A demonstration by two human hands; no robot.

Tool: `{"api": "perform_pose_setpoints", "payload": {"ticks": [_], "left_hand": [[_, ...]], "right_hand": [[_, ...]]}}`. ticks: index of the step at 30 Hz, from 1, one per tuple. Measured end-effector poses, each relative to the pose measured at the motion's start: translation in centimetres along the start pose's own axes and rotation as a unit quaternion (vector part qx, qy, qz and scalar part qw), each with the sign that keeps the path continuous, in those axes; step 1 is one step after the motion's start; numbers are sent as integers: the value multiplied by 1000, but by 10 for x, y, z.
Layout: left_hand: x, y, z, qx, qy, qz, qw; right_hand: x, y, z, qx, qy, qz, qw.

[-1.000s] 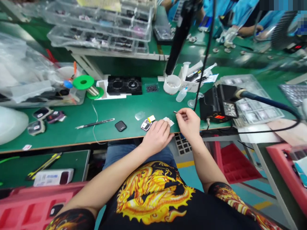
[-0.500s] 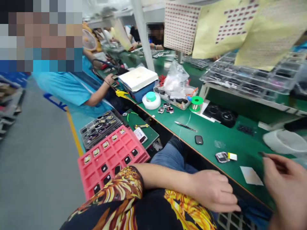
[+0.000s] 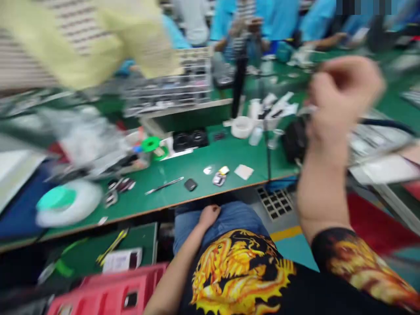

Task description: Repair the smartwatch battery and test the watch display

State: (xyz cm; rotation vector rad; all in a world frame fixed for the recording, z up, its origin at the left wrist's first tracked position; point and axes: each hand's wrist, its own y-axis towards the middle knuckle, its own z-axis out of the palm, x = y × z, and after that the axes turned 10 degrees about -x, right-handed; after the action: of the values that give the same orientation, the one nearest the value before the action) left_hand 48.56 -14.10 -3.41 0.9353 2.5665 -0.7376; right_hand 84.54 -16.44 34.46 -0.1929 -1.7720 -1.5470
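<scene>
My left hand [image 3: 210, 215] rests on my lap, fingers curled in, with nothing seen in it. My right hand [image 3: 346, 89] is raised over the right part of the bench, its fingers bent into a closed curl and blurred. Whatever its fingertips hold, if anything, is hidden. Below and left of it on the green bench lie a small opened device [image 3: 219, 178] with a yellow tab, a white square sheet [image 3: 243, 171], a black rounded-square case [image 3: 190, 184] and metal tweezers [image 3: 164, 186]. Neither hand touches these.
A tape roll [image 3: 243, 127], a black box [image 3: 293, 138] and a green solder spool [image 3: 151, 144] stand farther back. Yellow sheets [image 3: 141, 35] hang at upper left. A pink tray [image 3: 108, 295] is at lower left. Several people in blue [image 3: 278, 22] are across the bench.
My view has swung to the right. My right hand has risen from low over the bench; the dark piece at its fingers no longer shows. My left hand now lies on my lap.
</scene>
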Motion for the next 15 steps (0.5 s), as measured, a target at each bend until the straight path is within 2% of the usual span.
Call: {"api": "perform_pose_setpoints", "payload": {"ticks": [2,3,5,6,10,12,15], "left_hand": [[6,17,8,42,4,-11,999],[8,21,11,55,4,-19,998],[14,22,16,64,-6,-35,997],[17,21,18,64,-15,-42,997],[28,18,27,51,-54,-60,995],[31,20,31,45,-71,-66,994],[33,23,36,38,-95,-75,992]], "right_hand": [[-23,25,-5,-49,-198,-2,979],[-37,34,1,-9,-269,23,963],[-64,42,23,67,-299,51,950],[-75,41,36,125,-310,67,940],[-102,22,83,291,-318,69,900],[-113,15,96,334,-317,69,885],[-128,10,106,336,-303,72,889]]}}
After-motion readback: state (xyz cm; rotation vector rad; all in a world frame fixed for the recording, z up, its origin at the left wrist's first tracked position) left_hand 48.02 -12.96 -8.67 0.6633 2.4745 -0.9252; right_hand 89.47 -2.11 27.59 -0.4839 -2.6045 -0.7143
